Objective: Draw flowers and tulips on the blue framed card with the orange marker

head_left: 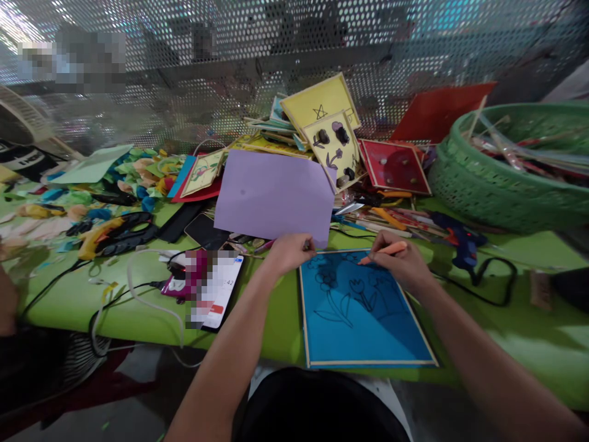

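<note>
A blue board [368, 331] with pale stick edging lies on the green table in front of me, with flowers and leaves drawn on it in dark lines. My right hand [402, 261] is closed round an orange pen [391, 248] above the board's upper right part, its tip near the drawing. At the upper left corner, my left hand [292, 252] is closed, and something small and dark shows at its fingertips; I cannot make out what. Just beyond that hand stands a purple sheet [276, 196], leaning on a pile of framed pictures.
A green basket [497, 178] of sticks stands at the right, with a blue glue gun [458, 239] before it. Leftward lie a lit phone [225, 294], cables, a yellow-black glue gun [115, 233] and coloured scraps [142, 169]. Another person's arm [7, 301] shows at the left edge.
</note>
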A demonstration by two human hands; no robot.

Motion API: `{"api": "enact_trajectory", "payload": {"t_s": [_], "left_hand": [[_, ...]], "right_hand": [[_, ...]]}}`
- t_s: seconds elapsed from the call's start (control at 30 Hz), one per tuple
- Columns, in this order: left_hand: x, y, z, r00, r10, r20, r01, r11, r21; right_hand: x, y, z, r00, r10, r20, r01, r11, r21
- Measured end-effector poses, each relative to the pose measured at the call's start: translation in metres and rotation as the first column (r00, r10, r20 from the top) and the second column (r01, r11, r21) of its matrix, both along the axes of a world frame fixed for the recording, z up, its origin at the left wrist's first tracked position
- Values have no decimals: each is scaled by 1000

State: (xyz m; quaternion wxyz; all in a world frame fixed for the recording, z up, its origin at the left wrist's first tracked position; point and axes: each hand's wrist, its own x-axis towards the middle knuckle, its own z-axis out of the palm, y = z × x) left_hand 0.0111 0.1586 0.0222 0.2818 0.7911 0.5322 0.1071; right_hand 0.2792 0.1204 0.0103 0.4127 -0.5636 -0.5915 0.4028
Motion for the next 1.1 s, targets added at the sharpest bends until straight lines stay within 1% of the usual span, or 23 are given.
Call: {"api": "enact_trajectory", "payload": {"t_s": [0.27,0.43,0.6,0.67,0.77,1.0,1.1], "left_hand": [[-1,2,-4,1000,-6,-10,6,1000,8],[-1,2,-6,1000,-10,-6,11,1000,16],[0,1,-2,1000,7,2,-7,1000,1],[1,0,-1,1000,11,-1,-11,1000,-3],[1,0,1,1000,10,-17,-10,1000,-7],[0,1,-2,1000,-9,-11,10,1000,17],[0,1,-2,1000,-4,-11,4,1000,12]], "right_hand": [[-8,-2,7,998,4,-58,-5,1000,-22],[-9,-1,5,997,18,-71,-20,1000,-22],[-10,-1,3,996,13,-87,-16,999,-32],[-11,-1,5,997,19,-74,-22,999,-27],[-13,-1,6,1000,7,-27,-7,1000,16],[-6,-1,7,998,-36,47,32,996,89],[-4,-1,7,998,-38,47,33,995,89]]}}
